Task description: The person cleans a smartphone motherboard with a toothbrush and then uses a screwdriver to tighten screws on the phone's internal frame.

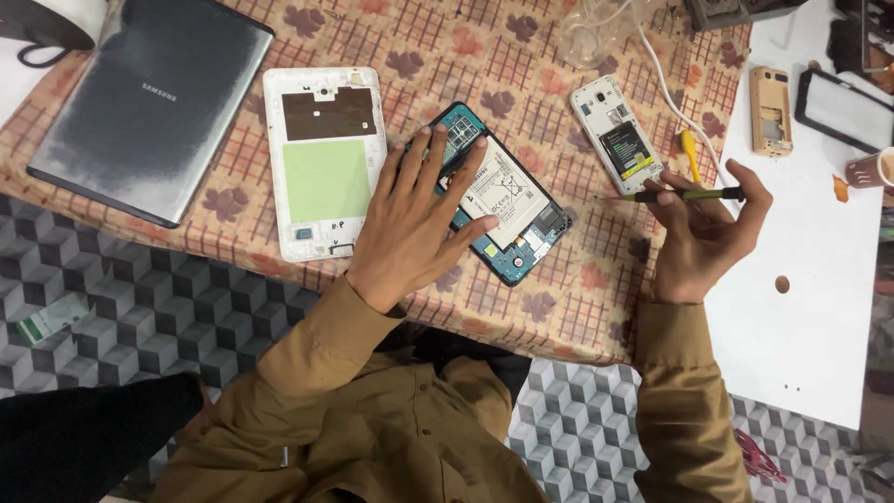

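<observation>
Left hand (414, 224) lies flat, fingers (428, 154) spread, pressing on opened tablet (507, 210); grips nothing. Battery and blue board show just past the fingertips. Right hand (703, 228) is apart to the right, fingers curled around a green-handled screwdriver (684, 194), tip pointing toward the tablet. Removed white back cover (324, 158) lies beside the left thumb. Small white phone (619, 135), back off, sits just above the tool. Judgement: opening done, internal work left.

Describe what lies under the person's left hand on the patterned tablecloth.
The left hand rests on an opened tablet, showing its white battery and blue circuit boards. The tablet's left part is hidden beneath the palm.
</observation>
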